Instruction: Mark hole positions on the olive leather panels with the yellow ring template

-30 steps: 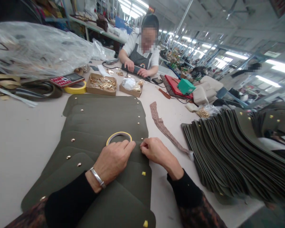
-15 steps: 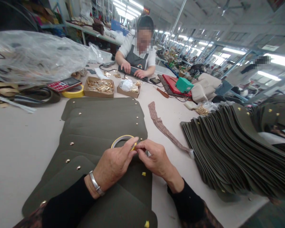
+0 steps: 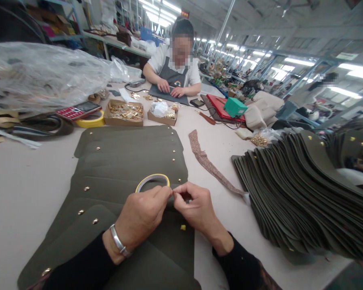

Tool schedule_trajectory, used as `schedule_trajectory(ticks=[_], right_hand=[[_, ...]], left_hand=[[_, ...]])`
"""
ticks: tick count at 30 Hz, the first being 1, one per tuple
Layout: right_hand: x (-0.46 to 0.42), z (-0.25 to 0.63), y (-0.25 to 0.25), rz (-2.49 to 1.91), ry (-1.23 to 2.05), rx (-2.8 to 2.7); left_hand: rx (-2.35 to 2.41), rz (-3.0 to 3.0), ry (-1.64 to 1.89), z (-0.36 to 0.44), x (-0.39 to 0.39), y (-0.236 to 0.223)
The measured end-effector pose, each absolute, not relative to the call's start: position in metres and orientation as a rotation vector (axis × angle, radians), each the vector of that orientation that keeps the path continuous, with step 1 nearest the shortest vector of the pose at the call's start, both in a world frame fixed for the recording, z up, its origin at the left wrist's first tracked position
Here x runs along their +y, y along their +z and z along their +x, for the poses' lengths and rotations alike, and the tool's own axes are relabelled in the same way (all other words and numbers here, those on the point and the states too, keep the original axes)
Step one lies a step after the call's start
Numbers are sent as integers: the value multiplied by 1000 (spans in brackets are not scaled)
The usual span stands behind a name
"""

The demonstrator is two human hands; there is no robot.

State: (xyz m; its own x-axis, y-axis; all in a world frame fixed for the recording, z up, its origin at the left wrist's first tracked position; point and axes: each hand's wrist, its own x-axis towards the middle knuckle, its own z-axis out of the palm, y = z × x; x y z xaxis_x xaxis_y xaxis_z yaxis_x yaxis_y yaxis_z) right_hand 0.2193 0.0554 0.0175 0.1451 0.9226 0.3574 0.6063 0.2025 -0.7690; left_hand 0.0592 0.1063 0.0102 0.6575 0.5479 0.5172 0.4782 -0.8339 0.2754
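Note:
My left hand (image 3: 143, 215), a silver bracelet at its wrist, is closed on a roll of yellow tape (image 3: 153, 177). The roll stands tilted over the overlapping dark olive panels (image 3: 124, 155), which carry gold-coloured studs along their edges. Thumb and forefinger of my right hand (image 3: 196, 207) are pinched together right beside the left fingertips. Whatever sits in that pinch is too small to make out. Below the hands, a small piece of yellow tape (image 3: 183, 227) sticks to a panel.
A thick stack of olive panels (image 3: 293, 193) fans out on the right. Between it and my panels lies a brown fabric strip (image 3: 208, 163). Cardboard boxes of gold hardware (image 3: 124, 112) stand ahead, near another yellow tape roll (image 3: 90, 120). A co-worker (image 3: 174, 76) sits across the table.
The left hand has rolled over and its fingers have closed down, with the tape roll shifted slightly left. My right hand stays pinched, a little lower. The co-worker's dark piece now lies flatter.

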Motion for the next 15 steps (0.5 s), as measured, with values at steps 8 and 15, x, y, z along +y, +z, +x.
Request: schedule_trajectory(ticks=[8,15], right_hand=[[82,258,5,-1661,1040,-902],[92,273,-2,-1742,1065,-1181]], left_hand=[[807,2877,901,64,102,7],[970,2944,383,67,105,3]])
